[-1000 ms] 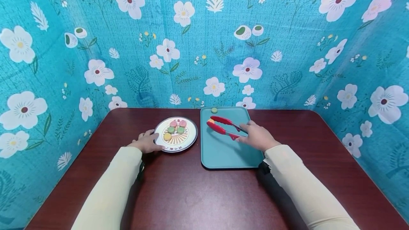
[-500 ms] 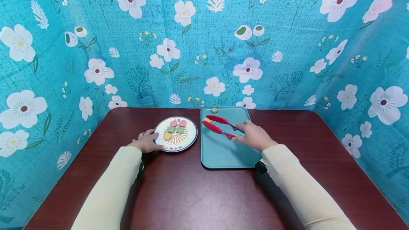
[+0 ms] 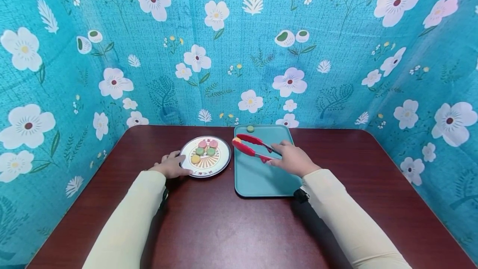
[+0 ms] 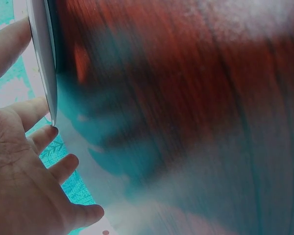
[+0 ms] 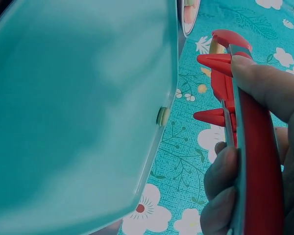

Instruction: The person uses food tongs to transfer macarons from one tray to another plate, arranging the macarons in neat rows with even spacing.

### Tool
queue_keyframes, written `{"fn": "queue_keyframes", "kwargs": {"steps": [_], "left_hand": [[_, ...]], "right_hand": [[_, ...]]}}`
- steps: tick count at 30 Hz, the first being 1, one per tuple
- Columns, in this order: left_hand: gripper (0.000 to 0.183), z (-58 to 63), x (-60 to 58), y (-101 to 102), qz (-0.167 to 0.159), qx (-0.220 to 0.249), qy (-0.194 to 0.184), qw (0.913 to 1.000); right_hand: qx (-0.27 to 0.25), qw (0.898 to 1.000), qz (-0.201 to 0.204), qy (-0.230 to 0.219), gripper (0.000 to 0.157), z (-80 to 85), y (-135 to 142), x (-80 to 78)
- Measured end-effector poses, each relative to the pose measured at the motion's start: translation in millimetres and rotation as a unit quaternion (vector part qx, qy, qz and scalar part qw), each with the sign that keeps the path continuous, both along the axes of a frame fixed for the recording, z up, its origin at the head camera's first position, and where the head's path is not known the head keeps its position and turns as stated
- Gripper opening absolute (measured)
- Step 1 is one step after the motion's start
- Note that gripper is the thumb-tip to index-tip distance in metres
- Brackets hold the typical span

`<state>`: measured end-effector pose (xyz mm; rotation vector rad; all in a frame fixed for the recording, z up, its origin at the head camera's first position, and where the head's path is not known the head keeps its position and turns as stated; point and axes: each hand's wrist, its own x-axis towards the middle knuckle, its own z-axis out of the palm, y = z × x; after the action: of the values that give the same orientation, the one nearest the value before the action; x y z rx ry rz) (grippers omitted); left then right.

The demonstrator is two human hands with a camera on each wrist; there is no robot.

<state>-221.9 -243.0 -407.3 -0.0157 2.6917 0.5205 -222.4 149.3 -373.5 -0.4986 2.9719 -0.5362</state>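
My right hand (image 3: 296, 159) grips red-tipped tongs (image 3: 246, 149) over the left part of a teal tray (image 3: 267, 182). A yellow macaron (image 3: 237, 140) sits between their tips, near the tray's left edge; in the right wrist view the tongs' head partly hides it. At the tray's far edge lies a green macaron (image 5: 162, 116). My left hand (image 3: 172, 166) touches the left rim of a round white plate (image 3: 223, 157), fingers spread and fairly straight in the left wrist view. On the plate lie two pink macarons (image 3: 213, 144), two green macarons (image 3: 211, 152) and a yellow macaron (image 3: 196, 159).
The dark red-brown table (image 3: 231, 227) has a glossy, reflective top. Plate and tray stand side by side with a narrow gap between them. Behind the table and along both sides hangs a turquoise flowered cloth (image 3: 231, 107).
My right hand has moved left with the tongs and the yellow macaron, bringing the tips from above the tray to its left edge. The left hand and plate have stayed put.
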Motion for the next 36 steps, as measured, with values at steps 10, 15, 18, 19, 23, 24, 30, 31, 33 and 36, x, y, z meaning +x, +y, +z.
{"fn": "queue_keyframes", "kwargs": {"steps": [10, 15, 18, 19, 23, 24, 30, 31, 33, 36], "left_hand": [[0.087, -0.2, -0.6, 0.3, 0.000, -0.002, 0.004, 1.0000], [0.088, -2.4, -2.0, -0.6, -0.002, 0.004, 0.005, 1.0000], [0.088, -3.2, -2.4, -1.0, 0.001, 0.004, 0.002, 1.0000], [0.088, -3.3, -2.4, -0.9, 0.003, 0.004, 0.001, 1.0000], [0.088, -3.3, -2.5, -0.6, 0.007, 0.004, -0.003, 1.0000], [0.088, -3.4, -2.6, -0.5, 0.006, 0.003, -0.004, 1.0000], [0.088, -2.2, -3.0, 0.4, 0.002, 0.004, -0.005, 1.0000], [0.088, -1.9, -3.0, 0.4, 0.002, 0.004, -0.005, 1.0000], [0.088, -1.6, -2.7, 0.2, 0.000, 0.003, -0.004, 1.0000], [0.089, -2.0, -2.8, -0.8, -0.001, 0.000, -0.005, 1.0000]], "right_hand": [[-0.002, 1.000, 0.005, -0.001, 0.075, 1.0, -4.8, 1.2], [-0.005, 1.000, 0.012, -0.002, 0.072, 0.1, -8.0, 1.1], [-0.006, 1.000, 0.016, -0.002, 0.072, -0.8, -9.7, 1.4], [-0.007, 1.000, 0.017, -0.001, 0.072, -1.2, -10.2, 1.4], [-0.009, 1.000, 0.020, -0.006, 0.072, -2.6, -12.5, 1.6], [-0.009, 1.000, 0.021, -0.008, 0.072, -2.6, -12.9, 1.5], [-0.004, 1.000, 0.023, -0.010, 0.071, -1.0, -17.6, 0.9], [-0.004, 1.000, 0.025, -0.009, 0.070, -0.6, -18.6, 0.9], [-0.005, 1.000, 0.029, -0.008, 0.070, 0.3, -20.3, 0.9], [-0.004, 0.999, 0.032, -0.008, 0.070, 0.3, -23.0, 1.4]]}}
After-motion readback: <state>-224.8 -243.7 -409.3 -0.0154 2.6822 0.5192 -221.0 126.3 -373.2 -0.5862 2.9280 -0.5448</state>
